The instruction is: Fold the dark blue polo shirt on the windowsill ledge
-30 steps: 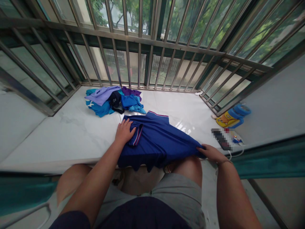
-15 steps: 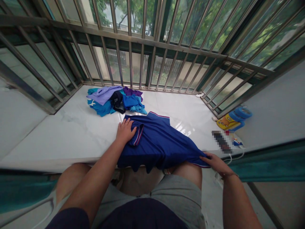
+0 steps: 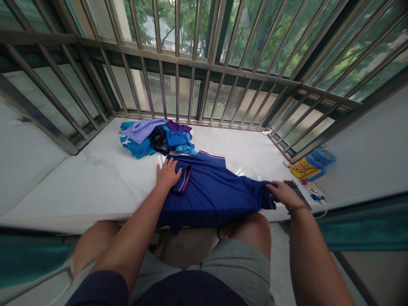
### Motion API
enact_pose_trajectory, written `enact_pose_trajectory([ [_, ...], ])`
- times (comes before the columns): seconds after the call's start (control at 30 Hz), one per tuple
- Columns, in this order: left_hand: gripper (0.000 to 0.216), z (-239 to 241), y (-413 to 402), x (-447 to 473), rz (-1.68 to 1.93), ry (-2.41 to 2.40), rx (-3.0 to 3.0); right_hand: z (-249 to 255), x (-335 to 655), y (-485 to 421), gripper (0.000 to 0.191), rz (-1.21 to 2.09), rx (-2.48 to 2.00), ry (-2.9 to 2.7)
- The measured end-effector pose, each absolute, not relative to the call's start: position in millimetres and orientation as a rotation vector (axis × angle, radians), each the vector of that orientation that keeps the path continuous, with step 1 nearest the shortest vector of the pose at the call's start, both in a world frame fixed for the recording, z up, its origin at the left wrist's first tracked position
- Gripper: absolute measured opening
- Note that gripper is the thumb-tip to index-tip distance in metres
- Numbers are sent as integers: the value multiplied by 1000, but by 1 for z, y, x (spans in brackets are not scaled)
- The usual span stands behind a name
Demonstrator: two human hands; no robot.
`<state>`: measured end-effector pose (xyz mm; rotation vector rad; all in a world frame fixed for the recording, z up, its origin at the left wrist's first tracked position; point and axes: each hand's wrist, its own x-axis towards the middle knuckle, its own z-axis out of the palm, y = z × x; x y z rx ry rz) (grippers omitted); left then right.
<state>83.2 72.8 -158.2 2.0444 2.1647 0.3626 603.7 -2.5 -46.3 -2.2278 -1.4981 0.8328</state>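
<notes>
Across front edge of windowsill (image 3: 105, 182): blue shirt (image 3: 216, 189), partly overhanging. Beside its striped cuff (image 3: 185, 179): left hand (image 3: 168, 173), laid flat, fingers lightly spread. At bunched right end: right hand (image 3: 284, 194), fingers closed on cloth. Behind: clothes pile (image 3: 161, 138).

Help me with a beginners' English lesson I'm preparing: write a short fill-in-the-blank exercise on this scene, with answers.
1. The left hand lies on a collared shirt whose main colour is ____.
2. The right hand holds the collared shirt at the end nearer the bottle, which is blue and ____.
3. The clothes pile lies near the window, which is fitted with metal ____.

Missing words: blue; yellow; bars.
</notes>
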Motion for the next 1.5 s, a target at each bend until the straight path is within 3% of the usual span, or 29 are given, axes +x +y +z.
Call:
enact_pose_trajectory([
  [0.2,68,-160,73,82,384,2165,2058,-27,478,-17,62,1621,-1420,-1809],
  [0.27,67,-160,72,81,389,2166,2054,-37,445,-16,68,1720,-1188,-1873],
  [0.43,66,-156,70,83,387,2159,2043,-94,415,8,51,813,-1462,-2174],
  [0.5,65,-154,69,83,392,2162,2036,-117,417,17,53,620,-1523,-2271],
  [0.67,65,-154,69,83,434,2142,2040,-146,422,17,59,498,-1736,-2332],
  [0.9,62,-160,70,79,486,2118,2044,-152,417,4,52,269,-1785,-2289],
  [1.5,59,-160,69,78,494,2117,2025,-154,415,0,52,237,-1788,-2274],
])
